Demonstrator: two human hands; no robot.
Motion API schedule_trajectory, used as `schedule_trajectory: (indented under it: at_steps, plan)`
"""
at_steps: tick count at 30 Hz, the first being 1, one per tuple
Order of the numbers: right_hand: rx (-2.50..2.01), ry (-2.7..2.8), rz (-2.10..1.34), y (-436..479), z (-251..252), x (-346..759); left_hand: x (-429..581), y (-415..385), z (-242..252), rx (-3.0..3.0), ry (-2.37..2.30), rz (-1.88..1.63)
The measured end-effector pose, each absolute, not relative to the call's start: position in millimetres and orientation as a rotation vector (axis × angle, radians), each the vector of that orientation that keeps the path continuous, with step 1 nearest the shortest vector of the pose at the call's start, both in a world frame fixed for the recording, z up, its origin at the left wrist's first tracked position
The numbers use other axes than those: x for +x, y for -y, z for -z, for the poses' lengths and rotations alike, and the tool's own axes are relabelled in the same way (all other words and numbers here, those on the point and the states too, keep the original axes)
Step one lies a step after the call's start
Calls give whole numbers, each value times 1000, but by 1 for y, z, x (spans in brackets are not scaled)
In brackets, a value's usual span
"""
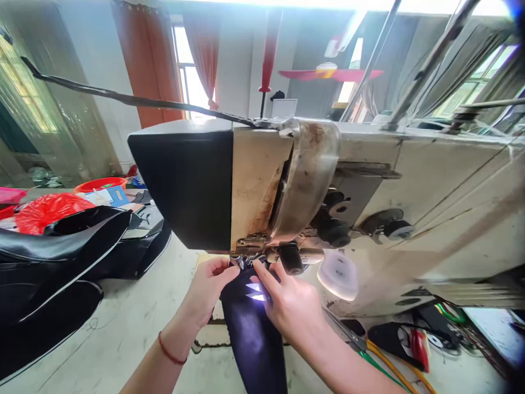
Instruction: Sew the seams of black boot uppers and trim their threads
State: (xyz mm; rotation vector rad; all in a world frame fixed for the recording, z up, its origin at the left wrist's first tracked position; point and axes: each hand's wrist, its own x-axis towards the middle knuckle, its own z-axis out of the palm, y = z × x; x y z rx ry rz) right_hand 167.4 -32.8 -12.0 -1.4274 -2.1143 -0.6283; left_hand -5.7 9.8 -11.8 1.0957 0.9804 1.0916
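A large cream sewing machine with a black front cover fills the upper middle of the view. Under its needle area lies a shiny black piece of material, running down toward me. My left hand pinches the left edge of the black piece right at the presser foot, fingers closed on it. A red thread band circles that wrist. My right hand rests on the right side of the piece, index finger stretched toward the presser foot, other fingers curled over the material.
A pile of black leather-like pieces lies on the table's left side. Behind it are a red plastic bag and an orange basin. Scissors with yellow and green handles lie to the right, near cables and small parts.
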Motion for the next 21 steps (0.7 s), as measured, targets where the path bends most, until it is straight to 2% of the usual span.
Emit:
schedule_trajectory:
  at_steps: [5, 21]
  plan:
    - [-1406, 2139, 491, 25, 4, 172, -1, -11, 10, 1020, -994, -1099]
    - [-1341, 2109, 353, 14, 11, 176, 2, -14, 13, 968, -984, -1053]
